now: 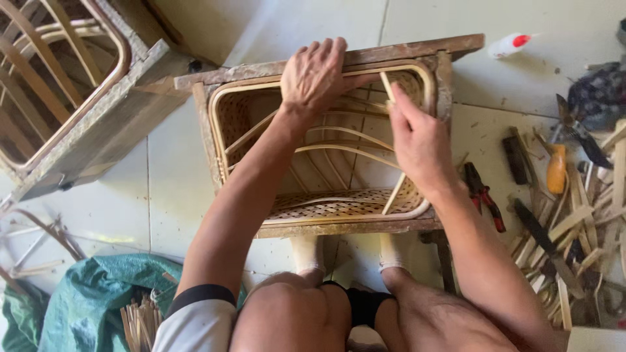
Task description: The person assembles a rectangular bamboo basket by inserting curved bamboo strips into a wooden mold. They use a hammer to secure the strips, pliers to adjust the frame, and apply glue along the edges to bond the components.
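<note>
Basket: half-woven bamboo basket (339, 205) seated inside a rough wooden frame mould (404, 51) on the pale tiled floor, centre of view, just ahead of the person's knees. Rounded cane rim, woven panels at near and far ends, bare curved ribs between, floor showing through.
Left hand: left hand (314, 75) lies palm-down over the far rim and the mould's top board, fingers together and curled over the edge, pressing.
Right hand: right hand (417, 140) hovers over the basket's right side, thumb and forefinger pinching a thin bamboo strip (387, 86) near the far right corner.
Left surroundings: second wooden mould with a cane frame (68, 98) tilted at upper left; green cloth (98, 300) and a bundle of bamboo sticks (140, 322) at lower left.
Right surroundings: white squeeze bottle with red cap (512, 44) on the floor beyond; red-handled pliers (482, 195) just beside the right wrist; orange-handled tool (556, 169); heap of bamboo offcuts (574, 241) mixed with dark tools.
In the way: both forearms cross over the basket's opening, covering parts of ribs and rim.
Hard to tell: the strip's lower end is behind the right hand; the dark object at far right is cut off by the edge.
</note>
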